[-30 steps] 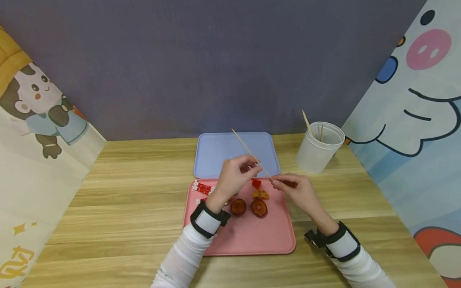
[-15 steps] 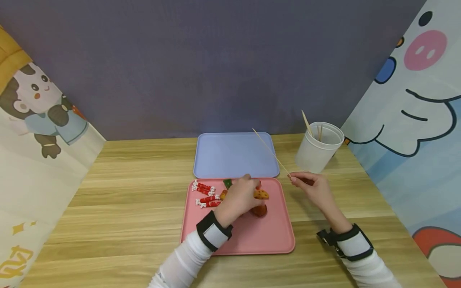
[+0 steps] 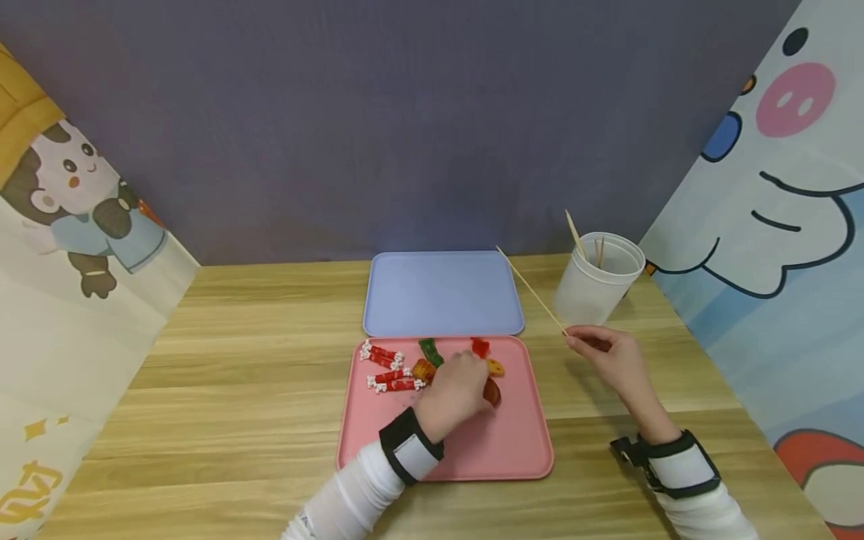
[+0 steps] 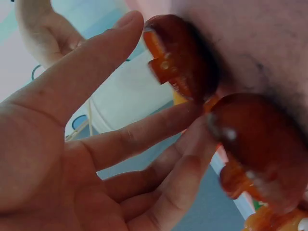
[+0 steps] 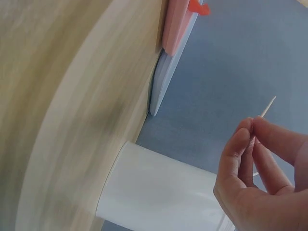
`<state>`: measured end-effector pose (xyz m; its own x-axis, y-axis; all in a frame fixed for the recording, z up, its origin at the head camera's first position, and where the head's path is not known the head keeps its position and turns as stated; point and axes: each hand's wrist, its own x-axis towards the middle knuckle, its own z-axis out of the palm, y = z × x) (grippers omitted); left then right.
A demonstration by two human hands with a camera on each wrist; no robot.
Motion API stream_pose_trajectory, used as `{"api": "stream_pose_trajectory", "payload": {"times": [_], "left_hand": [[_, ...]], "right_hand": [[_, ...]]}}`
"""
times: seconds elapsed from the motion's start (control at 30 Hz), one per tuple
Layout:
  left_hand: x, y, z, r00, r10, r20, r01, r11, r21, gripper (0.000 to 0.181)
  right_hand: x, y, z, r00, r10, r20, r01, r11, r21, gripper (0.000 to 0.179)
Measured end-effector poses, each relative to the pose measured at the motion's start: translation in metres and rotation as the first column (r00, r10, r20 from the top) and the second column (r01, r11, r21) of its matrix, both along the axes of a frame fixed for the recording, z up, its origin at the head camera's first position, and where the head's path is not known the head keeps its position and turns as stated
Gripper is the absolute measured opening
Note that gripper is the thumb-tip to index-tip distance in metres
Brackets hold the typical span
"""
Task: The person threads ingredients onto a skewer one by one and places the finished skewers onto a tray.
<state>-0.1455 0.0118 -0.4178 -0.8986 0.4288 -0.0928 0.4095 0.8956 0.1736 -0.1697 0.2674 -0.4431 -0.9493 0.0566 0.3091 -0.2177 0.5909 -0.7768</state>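
My left hand (image 3: 456,390) is over the pink tray (image 3: 513,454), its fingers spread. In the left wrist view, two glossy brown, mushroom-like toy pieces lie by that hand (image 4: 96,149): one round piece (image 4: 187,62) is near the thumb and index finger, and the other piece (image 4: 262,144) is right at the other fingertips. From above, one brown piece (image 3: 491,391) shows beside the thumb; the other is hidden under the hand. To the right of the tray, my right hand (image 3: 610,364) pinches a thin wooden skewer (image 3: 533,292) by its lower end, pointing up and left.
On the pink tray lie several red sticks with white ends (image 3: 398,385), a green piece (image 3: 430,352), an orange lump (image 3: 424,370), a red piece (image 3: 480,347) and a yellow piece (image 3: 496,367). Behind it is a blue tray (image 3: 442,292). A white cup (image 3: 590,289) holds sticks.
My left hand has let go of the skewer and moved down to the brown pieces on the pink tray. My right hand has moved right, off the tray, carrying the skewer.
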Motion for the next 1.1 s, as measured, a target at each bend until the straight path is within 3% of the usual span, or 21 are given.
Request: {"api": "stream_pose_trajectory", "payload": {"times": [0.17, 0.4, 0.63, 0.97, 1.1], "left_hand": [[0.000, 0.003, -0.005, 0.999, 0.003, -0.034, -0.004, 0.999, -0.044, 0.055], [0.002, 0.005, -0.010, 0.997, -0.010, -0.073, 0.005, 0.998, -0.066, 0.047], [0.002, 0.005, -0.011, 1.000, -0.001, -0.026, 0.000, 1.000, -0.011, 0.042], [0.001, 0.004, -0.009, 1.000, -0.014, -0.006, 0.014, 0.999, 0.033, 0.039], [-0.004, 0.000, -0.007, 0.998, -0.031, 0.047, 0.027, 0.996, 0.083, 0.034]], "right_hand": [[-0.009, 0.012, -0.017, 1.000, -0.007, -0.001, 0.007, 0.999, -0.045, 0.020], [0.004, 0.000, 0.010, 1.000, -0.004, 0.009, 0.004, 0.999, 0.044, 0.024], [0.005, -0.003, 0.013, 0.999, -0.047, 0.018, 0.047, 0.998, 0.034, 0.021], [0.006, -0.003, 0.017, 0.998, -0.047, 0.030, 0.044, 0.995, 0.095, 0.022], [0.006, -0.002, 0.018, 0.998, -0.061, 0.032, 0.058, 0.994, 0.097, 0.023]]}}
